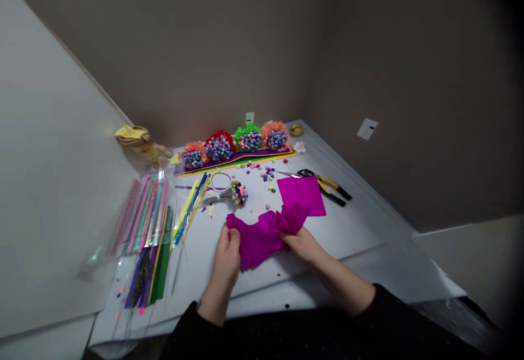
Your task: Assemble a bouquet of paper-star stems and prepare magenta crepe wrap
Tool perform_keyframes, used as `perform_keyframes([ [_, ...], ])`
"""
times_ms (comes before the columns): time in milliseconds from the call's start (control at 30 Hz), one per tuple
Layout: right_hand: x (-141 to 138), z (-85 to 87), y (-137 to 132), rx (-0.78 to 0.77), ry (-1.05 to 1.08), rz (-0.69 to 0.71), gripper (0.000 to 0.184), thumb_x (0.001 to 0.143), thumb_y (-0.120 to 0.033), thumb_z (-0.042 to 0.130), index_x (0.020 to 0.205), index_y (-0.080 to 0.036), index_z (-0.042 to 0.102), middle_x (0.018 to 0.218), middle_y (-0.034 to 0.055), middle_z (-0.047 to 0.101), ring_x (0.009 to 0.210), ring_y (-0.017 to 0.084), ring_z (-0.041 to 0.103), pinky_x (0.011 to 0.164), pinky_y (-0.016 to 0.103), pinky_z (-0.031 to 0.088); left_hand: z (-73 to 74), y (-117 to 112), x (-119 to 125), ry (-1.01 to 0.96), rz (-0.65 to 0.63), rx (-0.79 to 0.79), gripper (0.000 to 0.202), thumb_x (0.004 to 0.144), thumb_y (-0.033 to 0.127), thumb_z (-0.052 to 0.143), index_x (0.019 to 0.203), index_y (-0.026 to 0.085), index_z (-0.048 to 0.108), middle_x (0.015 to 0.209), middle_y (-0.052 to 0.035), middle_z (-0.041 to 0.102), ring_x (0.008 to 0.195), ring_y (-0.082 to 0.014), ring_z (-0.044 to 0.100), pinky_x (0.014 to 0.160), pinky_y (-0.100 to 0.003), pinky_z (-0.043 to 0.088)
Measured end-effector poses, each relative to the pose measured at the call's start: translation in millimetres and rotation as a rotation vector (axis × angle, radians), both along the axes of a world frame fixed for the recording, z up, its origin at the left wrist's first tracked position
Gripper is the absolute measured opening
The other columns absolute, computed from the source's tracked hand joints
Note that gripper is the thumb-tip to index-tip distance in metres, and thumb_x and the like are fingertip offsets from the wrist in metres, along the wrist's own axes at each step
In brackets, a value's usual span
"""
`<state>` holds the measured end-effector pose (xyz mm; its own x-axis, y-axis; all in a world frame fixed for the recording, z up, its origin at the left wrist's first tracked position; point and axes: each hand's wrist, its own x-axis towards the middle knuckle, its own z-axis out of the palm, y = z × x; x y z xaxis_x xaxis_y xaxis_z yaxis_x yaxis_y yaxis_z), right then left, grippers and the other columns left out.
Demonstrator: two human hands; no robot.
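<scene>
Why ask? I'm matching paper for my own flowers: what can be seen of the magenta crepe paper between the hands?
The magenta crepe paper is a vivid, matte, finely creased strip, bunched into soft gathers and fanning into a ruffled end. The left hand grips one end and the right hand pinches near the other. It sits just above the white work surface, its ruffled end overlapping a flat magenta sheet.

Yellow-handled pliers, scissors, paper flowers, seemingly bead-topped.
</scene>
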<state>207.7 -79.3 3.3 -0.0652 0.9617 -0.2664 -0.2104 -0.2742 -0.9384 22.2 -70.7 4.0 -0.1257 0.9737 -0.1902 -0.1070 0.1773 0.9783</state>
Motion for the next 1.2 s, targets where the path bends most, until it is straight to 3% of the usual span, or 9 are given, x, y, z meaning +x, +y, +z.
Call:
perform_keyframes([
  [100, 0.7, 0.2, 0.3, 0.069, 0.074, 0.046, 0.051, 0.059, -0.045, 0.079, 0.102, -0.023, 0.063, 0.102, 0.0054, 0.068, 0.099, 0.025, 0.062, 0.092, 0.042, 0.046, 8.8, -3.4, 4.1, 0.004, -0.168, -0.041, 0.058, 0.053, 0.042, 0.081, 0.100, 0.015, 0.059, 0.084, -0.0047, 0.067, 0.076, -0.0176, 0.063, 0.071, -0.026, 0.050],
  [200, 0.1, -0.4, -0.2, 0.090, 0.096, 0.102, 0.057, 0.053, -0.042, 0.083, 0.102, -0.022, 0.062, 0.106, 0.0069, 0.068, 0.101, 0.025, 0.062, 0.093, 0.044, 0.045, 13.4, -4.7, 8.9, 0.046, -0.144, -0.131, 0.047, 0.054, 0.038, 0.081, 0.090, 0.012, 0.064, 0.079, -0.0055, 0.070, 0.070, -0.0171, 0.063, 0.068, -0.027, 0.050],
  [433, -1.0, -3.6, 1.1, 0.034, -0.124, 0.029, 0.036, 0.058, -0.029, 0.078, 0.088, -0.020, 0.061, 0.083, 0.0014, 0.066, 0.080, 0.019, 0.061, 0.072, 0.033, 0.050, 11.2, -3.0, 6.8, 0.007, -0.074, -0.088, 0.031, 0.066, 0.040, 0.073, 0.078, 0.012, 0.067, 0.070, -0.0028, 0.069, 0.066, -0.0147, 0.062, 0.068, -0.025, 0.049],
  [567, 0.0, 1.2, 1.9, 0.036, -0.136, 0.067, 0.018, 0.071, -0.032, 0.068, 0.080, -0.020, 0.058, 0.066, -0.0022, 0.056, 0.057, 0.011, 0.050, 0.051, 0.023, 0.041, 16.6, 2.3, -7.0, 0.071, -0.085, -0.060, 0.028, 0.065, 0.034, 0.075, 0.082, 0.013, 0.067, 0.074, -0.0032, 0.070, 0.070, -0.0157, 0.064, 0.071, -0.026, 0.050],
  [667, 0.5, 0.8, 1.4, -0.018, -0.126, 0.054, 0.012, 0.073, -0.028, 0.064, 0.079, -0.020, 0.058, 0.059, -0.0036, 0.051, 0.050, 0.009, 0.044, 0.046, 0.022, 0.034, 16.4, 4.8, -14.9, 0.081, -0.111, -0.051, 0.035, 0.061, 0.031, 0.077, 0.089, 0.013, 0.067, 0.081, -0.0053, 0.072, 0.075, -0.0183, 0.065, 0.074, -0.029, 0.051],
  [800, 0.6, -2.2, 1.6, -0.090, -0.096, -0.022, 0.016, 0.070, -0.030, 0.064, 0.083, -0.021, 0.061, 0.062, -0.0019, 0.055, 0.053, 0.012, 0.047, 0.050, 0.025, 0.037, 8.3, 5.0, -15.0, 0.008, -0.052, -0.099, 0.044, 0.060, 0.040, 0.077, 0.092, 0.011, 0.065, 0.081, -0.0063, 0.071, 0.074, -0.0198, 0.064, 0.073, -0.031, 0.050],
  [933, 1.3, 1.6, 4.0, -0.031, -0.056, 0.000, 0.036, 0.062, -0.035, 0.071, 0.094, -0.021, 0.061, 0.080, 0.0018, 0.063, 0.070, 0.018, 0.056, 0.061, 0.030, 0.045, 3.4, 6.1, -9.2, -0.117, 0.001, -0.092, 0.046, 0.068, 0.047, 0.071, 0.096, 0.012, 0.062, 0.081, -0.0048, 0.069, 0.074, -0.0174, 0.062, 0.071, -0.028, 0.048],
  [1067, 0.5, 7.1, 4.3, -0.047, -0.074, 0.019, 0.033, 0.054, -0.031, 0.077, 0.080, -0.020, 0.059, 0.071, -0.0005, 0.060, 0.066, 0.017, 0.055, 0.060, 0.029, 0.044, 5.2, 7.0, -3.1, -0.086, 0.046, -0.035, 0.041, 0.072, 0.053, 0.065, 0.086, 0.014, 0.062, 0.073, -0.0011, 0.065, 0.067, -0.0132, 0.056, 0.063, -0.022, 0.044],
  [1200, -2.9, 8.3, 1.6, -0.073, -0.076, -0.049, 0.028, 0.058, -0.033, 0.075, 0.071, -0.021, 0.054, 0.062, -0.0024, 0.053, 0.054, 0.012, 0.046, 0.050, 0.026, 0.038, 3.2, 2.1, 4.9, -0.105, 0.020, -0.044, 0.047, 0.075, 0.059, 0.058, 0.092, 0.015, 0.061, 0.084, -0.0055, 0.068, 0.077, -0.0169, 0.060, 0.072, -0.026, 0.046],
])
